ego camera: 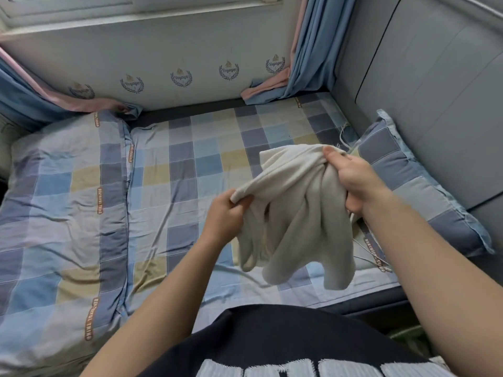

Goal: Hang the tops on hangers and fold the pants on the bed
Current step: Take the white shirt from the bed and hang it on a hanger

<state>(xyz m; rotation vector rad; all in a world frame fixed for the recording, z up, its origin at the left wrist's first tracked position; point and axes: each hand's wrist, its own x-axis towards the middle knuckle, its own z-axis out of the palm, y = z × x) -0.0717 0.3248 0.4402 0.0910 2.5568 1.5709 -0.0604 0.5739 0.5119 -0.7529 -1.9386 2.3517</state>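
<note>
— Where's the garment, and how does it hang?

— I see the cream knit garment point(294, 213) above the checked bed sheet point(206, 148), soft folds drooping. The left hand point(226, 213) pinches its edge and the right hand point(351, 180) grips bunched cloth higher up. A thin wire hanger point(364, 247) lies underneath, beside the pillow point(408, 172).

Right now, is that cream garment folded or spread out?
Neither: cream garment hangs bunched above the bed, gripped by left hand and right hand.
</note>
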